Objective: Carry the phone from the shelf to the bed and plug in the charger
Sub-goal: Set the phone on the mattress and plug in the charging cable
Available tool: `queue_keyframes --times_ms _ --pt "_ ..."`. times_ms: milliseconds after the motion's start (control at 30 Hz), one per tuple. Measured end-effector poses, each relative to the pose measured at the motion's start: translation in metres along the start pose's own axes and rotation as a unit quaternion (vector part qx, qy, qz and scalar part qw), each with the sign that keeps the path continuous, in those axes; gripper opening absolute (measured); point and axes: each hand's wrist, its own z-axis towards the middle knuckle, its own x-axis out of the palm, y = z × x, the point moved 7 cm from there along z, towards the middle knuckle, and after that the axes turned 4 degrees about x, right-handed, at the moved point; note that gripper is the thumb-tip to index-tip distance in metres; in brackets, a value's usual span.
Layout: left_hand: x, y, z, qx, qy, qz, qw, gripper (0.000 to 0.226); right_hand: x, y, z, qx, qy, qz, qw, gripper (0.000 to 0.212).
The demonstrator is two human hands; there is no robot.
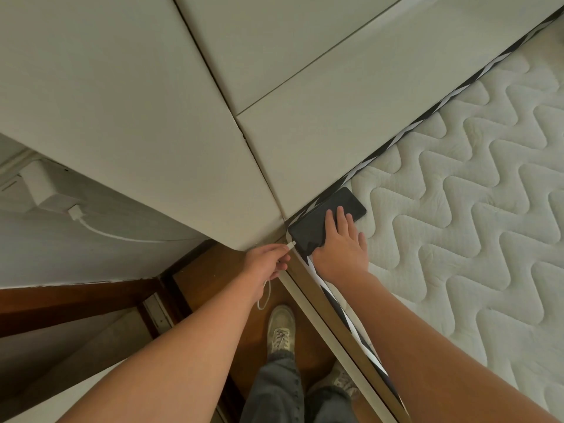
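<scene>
A black phone (317,221) lies flat at the corner of the white quilted mattress (457,209), against the padded headboard. My right hand (341,248) rests flat on the phone's near half, fingers spread over the screen. My left hand (268,261) pinches the white plug (291,244) of the charger cable, whose tip touches the phone's lower-left end. The white cable (265,296) loops down below my left wrist. A white charger adapter (45,184) sits in a wall socket at the far left, and another stretch of the same white cord (116,235) runs from it behind the headboard.
Padded grey-white headboard panels (213,87) fill the top. The bed frame edge (329,325) with black-and-white trim runs diagonally to the lower right. Below are a brown wooden floor (219,270), my shoes (280,328) and grey trousers.
</scene>
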Motion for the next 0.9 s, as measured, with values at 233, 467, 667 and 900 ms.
queue_keyframes --times_ms 233,467,667,900 --pt "0.0000 -0.0006 -0.0001 0.003 0.000 -0.003 1.000 0.014 -0.0064 -0.0013 -0.0002 -0.009 -0.007 0.018 1.000 0.077" --pt "0.0007 -0.0030 0.0003 0.009 0.002 0.012 1.000 0.012 -0.0074 -0.0032 -0.0017 -0.025 -0.038 0.008 0.999 0.076" --pt "0.0018 -0.0046 0.0017 0.012 0.001 0.017 1.000 0.012 -0.0086 -0.0028 -0.0042 -0.029 -0.063 -0.019 0.997 0.078" --pt "0.0024 -0.0003 0.0029 0.005 0.006 0.023 1.000 0.014 -0.0046 -0.0003 -0.0040 -0.015 -0.061 -0.032 0.998 0.085"
